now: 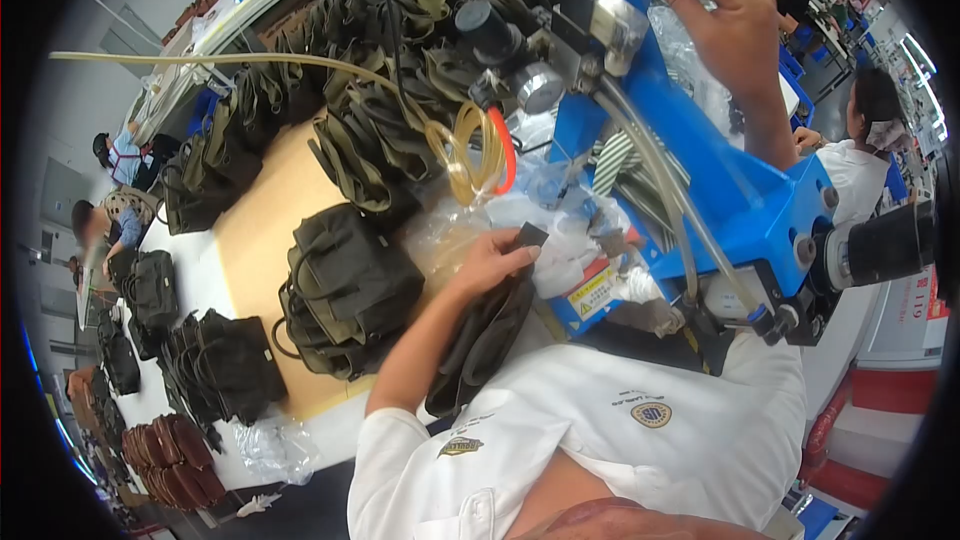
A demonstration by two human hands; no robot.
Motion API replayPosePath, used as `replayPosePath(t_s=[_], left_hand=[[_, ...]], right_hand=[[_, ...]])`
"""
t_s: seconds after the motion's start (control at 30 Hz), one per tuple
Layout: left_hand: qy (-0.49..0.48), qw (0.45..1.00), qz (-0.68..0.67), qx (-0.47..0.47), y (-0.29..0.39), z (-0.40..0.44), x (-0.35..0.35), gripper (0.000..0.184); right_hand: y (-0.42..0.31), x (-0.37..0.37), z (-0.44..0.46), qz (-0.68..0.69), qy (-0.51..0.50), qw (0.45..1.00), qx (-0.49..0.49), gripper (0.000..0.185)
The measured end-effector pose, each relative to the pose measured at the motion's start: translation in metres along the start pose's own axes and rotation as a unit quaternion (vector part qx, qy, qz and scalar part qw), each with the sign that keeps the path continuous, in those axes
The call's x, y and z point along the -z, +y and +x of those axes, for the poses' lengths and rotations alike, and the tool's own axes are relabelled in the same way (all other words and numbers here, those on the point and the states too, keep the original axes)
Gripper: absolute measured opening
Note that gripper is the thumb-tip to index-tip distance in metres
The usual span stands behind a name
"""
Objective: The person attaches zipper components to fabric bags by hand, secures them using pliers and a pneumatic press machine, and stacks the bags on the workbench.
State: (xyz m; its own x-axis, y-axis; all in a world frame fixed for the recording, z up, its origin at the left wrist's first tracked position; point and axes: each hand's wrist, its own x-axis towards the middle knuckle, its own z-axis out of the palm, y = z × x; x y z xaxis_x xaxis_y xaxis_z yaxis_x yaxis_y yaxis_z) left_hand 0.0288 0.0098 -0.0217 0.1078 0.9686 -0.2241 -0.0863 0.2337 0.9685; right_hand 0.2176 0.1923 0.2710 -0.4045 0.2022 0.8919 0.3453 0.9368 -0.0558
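My left hand [492, 260] is closed, pinching a small dark flat piece [532, 234] between thumb and fingers. Just below that hand lies a dark bag [482, 345], partly hidden by my forearm. On the right stands a blue machine [690, 130] with a pressure gauge [540, 88], clear tubes and a black cylinder. High at its top, my right hand [715, 0] has bent fingers and thumb touching the blue upper end. The machine hides part of my right arm. A yellow warning label [592, 293] shows near its base.
A dark green handbag [355, 280] stands upright on the tan board [270, 240]. Rows of similar bags [375, 140] fill the back of the table. Brown bags [172, 460] sit at lower left. A coiled yellowish hose [465, 155] hangs beside the machine. Other people are around.
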Motion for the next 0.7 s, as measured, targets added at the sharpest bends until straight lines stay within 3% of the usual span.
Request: replayPosePath(t_s=[0.1,0.13,0.27,0.47,0.57,0.67,0.7], left_hand=[[0.048,0.99,-0.131,-0.006,-0.031,0.0,-0.013,0.027],[0.049,0.984,-0.169,-0.031,-0.047,0.002,-0.016,0.029],[0.052,0.99,-0.131,-0.025,-0.038,-0.011,-0.024,0.023],[-0.008,0.998,-0.045,-0.048,-0.036,-0.018,-0.024,0.024],[0.008,0.993,-0.114,0.009,-0.027,-0.028,-0.027,0.024],[0.04,0.985,-0.165,0.021,-0.029,-0.034,-0.033,0.025],[0.041,0.983,-0.18,0.021,-0.028,-0.037,-0.035,0.025]], right_hand=[[0.007,0.004,0.005,0.06,-0.059,0.996,0.007,0.012],[0.022,0.007,0.004,0.023,-0.123,0.989,0.075,0.018],[0.021,0.01,0.008,0.039,-0.16,0.983,0.079,0.02],[0.024,0.012,0.006,0.068,-0.157,0.984,0.04,0.027],[0.036,0.015,0.009,0.098,-0.215,0.971,0.043,0.028],[0.055,0.008,0.002,0.155,-0.185,0.969,0.058,0.031],[0.054,0.0,-0.003,0.252,-0.128,0.959,0.003,0.024]])
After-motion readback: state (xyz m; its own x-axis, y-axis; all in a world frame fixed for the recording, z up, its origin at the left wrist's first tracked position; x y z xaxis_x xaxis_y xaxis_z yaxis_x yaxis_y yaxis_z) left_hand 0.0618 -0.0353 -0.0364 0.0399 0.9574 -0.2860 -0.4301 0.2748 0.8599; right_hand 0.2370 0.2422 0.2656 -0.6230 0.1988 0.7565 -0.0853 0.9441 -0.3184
